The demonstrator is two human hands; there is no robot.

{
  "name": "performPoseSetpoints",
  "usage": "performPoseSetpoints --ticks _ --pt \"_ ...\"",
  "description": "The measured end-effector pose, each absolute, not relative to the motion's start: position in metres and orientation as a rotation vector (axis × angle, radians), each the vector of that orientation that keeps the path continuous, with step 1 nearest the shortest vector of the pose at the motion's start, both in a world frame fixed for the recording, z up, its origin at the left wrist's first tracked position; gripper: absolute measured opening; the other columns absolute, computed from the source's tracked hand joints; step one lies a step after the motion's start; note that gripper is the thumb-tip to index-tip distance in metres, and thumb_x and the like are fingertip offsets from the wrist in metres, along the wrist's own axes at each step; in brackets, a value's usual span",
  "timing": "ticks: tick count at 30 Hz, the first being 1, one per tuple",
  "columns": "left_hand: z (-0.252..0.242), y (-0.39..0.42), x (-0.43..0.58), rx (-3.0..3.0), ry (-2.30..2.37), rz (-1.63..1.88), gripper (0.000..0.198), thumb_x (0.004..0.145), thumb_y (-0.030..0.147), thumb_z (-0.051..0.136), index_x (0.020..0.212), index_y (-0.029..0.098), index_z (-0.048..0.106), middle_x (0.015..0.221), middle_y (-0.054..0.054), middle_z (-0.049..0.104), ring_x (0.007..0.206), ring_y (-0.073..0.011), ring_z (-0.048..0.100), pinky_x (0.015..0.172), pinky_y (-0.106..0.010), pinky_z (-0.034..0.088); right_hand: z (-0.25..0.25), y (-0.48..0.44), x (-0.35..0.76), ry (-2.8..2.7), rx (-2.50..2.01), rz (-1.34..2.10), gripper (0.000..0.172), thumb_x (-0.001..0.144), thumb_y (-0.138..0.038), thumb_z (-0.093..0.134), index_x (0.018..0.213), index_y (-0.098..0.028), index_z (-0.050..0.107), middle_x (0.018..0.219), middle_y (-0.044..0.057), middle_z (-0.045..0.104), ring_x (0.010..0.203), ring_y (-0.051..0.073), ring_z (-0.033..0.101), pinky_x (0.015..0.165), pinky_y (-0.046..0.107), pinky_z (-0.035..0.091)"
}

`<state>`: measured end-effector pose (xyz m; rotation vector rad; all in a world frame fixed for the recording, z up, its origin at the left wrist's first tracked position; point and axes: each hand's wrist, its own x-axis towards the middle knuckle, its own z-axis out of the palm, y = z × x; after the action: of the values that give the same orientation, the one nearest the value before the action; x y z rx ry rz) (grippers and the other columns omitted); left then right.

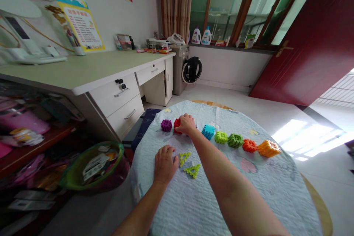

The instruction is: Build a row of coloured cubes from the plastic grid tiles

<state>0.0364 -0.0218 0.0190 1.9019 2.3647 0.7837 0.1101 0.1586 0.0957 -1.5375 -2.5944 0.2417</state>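
My right hand (187, 124) reaches to the far left part of the table, its fingers closed round a red block (177, 125) of notched plastic pieces. Just left of that block sits a purple block (166, 125). My left hand (166, 162) rests palm down on the cloth, thumb apart and holding nothing. Beside its thumb lie two lime-green triangular pieces (184, 158). To the right, a row holds a blue block (208, 132), a lime block (221, 137), a green block (235, 141), an orange-red block (249, 145) and a longer orange block (269, 149). My right hand partly hides the red one.
A pale patterned cloth (238, 199) covers the round table. Left of it stand a bin (120, 162) with papers inside and a desk (110, 66) with drawers. Farther back are a washing machine (179, 70) with its door open and a red door (304, 44).
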Motion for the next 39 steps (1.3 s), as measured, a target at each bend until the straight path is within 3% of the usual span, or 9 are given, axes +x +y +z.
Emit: performPoseSetpoints --ticks 5,12,18,23,32,39 --pt "0.019 -0.022 0.036 1.902 2.353 0.785 0.023 0.080 0.020 0.060 0.103 0.021 0.061 0.113 -0.008 0.061 0.109 -0.0228 0.052 0.095 -0.038 0.041 0.092 0.158 0.110 -2.588 -1.538 0.284 0.046 0.072 -0.041 0.066 0.110 -0.016 0.060 0.112 0.014 0.063 0.105 0.029 0.055 0.087 0.038 0.041" --pt "0.018 -0.022 0.036 1.896 2.352 0.790 0.024 0.079 0.020 0.059 0.103 0.020 0.061 0.113 -0.007 0.061 0.109 -0.0224 0.052 0.095 -0.037 0.041 0.102 0.143 0.125 -2.373 -1.464 0.330 0.058 0.075 -0.043 0.064 0.126 -0.017 0.052 0.126 0.014 0.056 0.114 0.028 0.050 0.093 0.039 0.041" --pt "0.019 -0.022 0.036 1.908 2.340 0.804 0.024 0.080 0.021 0.058 0.103 0.020 0.062 0.113 -0.008 0.061 0.110 -0.0224 0.052 0.097 -0.037 0.040 0.077 0.077 0.189 -2.088 -1.276 0.444 0.040 0.079 -0.021 0.054 0.119 -0.019 0.057 0.116 0.011 0.059 0.111 0.024 0.052 0.099 0.038 0.040" --pt "0.019 -0.021 0.034 1.921 2.337 0.762 0.023 0.081 0.024 0.056 0.103 0.020 0.063 0.114 -0.009 0.061 0.109 -0.0235 0.052 0.096 -0.038 0.041 0.047 0.012 0.236 -2.151 -1.377 0.672 0.034 0.078 -0.014 0.051 0.109 -0.021 0.061 0.108 0.008 0.060 0.105 0.022 0.056 0.093 0.035 0.044" --pt "0.022 -0.020 0.035 1.928 2.359 0.730 0.023 0.082 0.016 0.051 0.101 0.021 0.064 0.112 -0.008 0.063 0.106 -0.0218 0.055 0.094 -0.036 0.042 0.039 -0.018 0.234 -2.314 -1.509 0.668 0.038 0.073 -0.029 0.069 0.110 -0.020 0.062 0.118 0.009 0.056 0.108 0.023 0.048 0.096 0.033 0.038" --pt "0.021 -0.020 0.035 1.928 2.367 0.744 0.024 0.082 0.014 0.050 0.101 0.021 0.064 0.112 -0.008 0.063 0.106 -0.0219 0.055 0.093 -0.035 0.043 0.057 -0.016 0.236 -2.443 -1.560 0.571 0.019 0.077 -0.032 0.066 0.091 -0.020 0.069 0.096 0.007 0.062 0.095 0.021 0.052 0.084 0.030 0.038"
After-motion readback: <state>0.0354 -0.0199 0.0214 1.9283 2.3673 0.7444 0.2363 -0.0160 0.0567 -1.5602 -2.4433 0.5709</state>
